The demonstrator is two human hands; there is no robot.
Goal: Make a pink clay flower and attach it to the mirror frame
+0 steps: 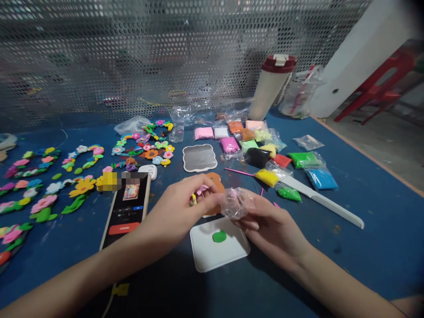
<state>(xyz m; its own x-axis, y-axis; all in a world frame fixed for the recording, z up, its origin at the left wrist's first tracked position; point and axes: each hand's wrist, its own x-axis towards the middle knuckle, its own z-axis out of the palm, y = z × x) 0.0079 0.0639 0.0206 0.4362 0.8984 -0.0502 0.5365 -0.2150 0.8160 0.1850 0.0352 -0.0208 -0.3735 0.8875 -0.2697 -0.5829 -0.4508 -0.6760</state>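
Observation:
My left hand [190,201] has its fingers curled, with a bit of pink clay [201,190] and something yellow-green showing between them. In my right hand [270,221] is a crumpled clear plastic bag [236,203] with some pink inside, and the left fingertips touch its edge. Just below the hands lies a white tray [205,258] bearing a flat green clay piece [219,236]. Behind the fingers, an orange-brown piece [216,181] is partly hidden.
Bagged coloured clay [258,157] and a white comb-like tool [331,210] lie at right. A mirror-like plate [199,158] is behind the hands. Decorated clay frames [82,159] and a phone [127,207] stand left. A tumbler [271,88] is at the back, before a perforated metal panel [132,57].

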